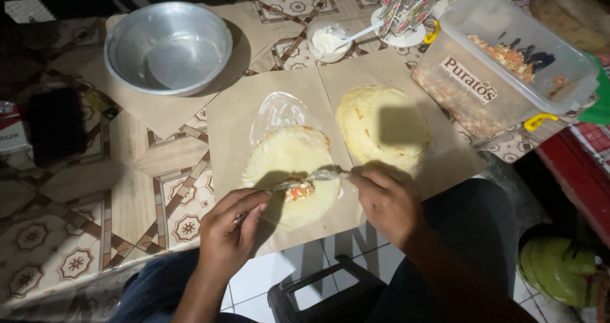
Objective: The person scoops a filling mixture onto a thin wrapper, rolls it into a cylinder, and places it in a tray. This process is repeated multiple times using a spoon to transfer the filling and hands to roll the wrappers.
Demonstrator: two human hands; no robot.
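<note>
Shaping filling [298, 189] on thin wrapper [291, 174] between both hands: left hand [227, 234] closed on spoon handle, right hand [386, 203] gripping second spoon [325, 174]. Beyond right hand, wrapper stack [381, 126]; farther, filling tub [505, 66]. Next probably calling for folding.

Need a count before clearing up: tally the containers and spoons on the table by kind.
Round metal bowl: 1
Small clear cup of white cream: 1
Clear plastic tub of chopped filling: 1
Metal spoons, left hand, right hand: 2
White spoon: 1
Total: 6
</note>
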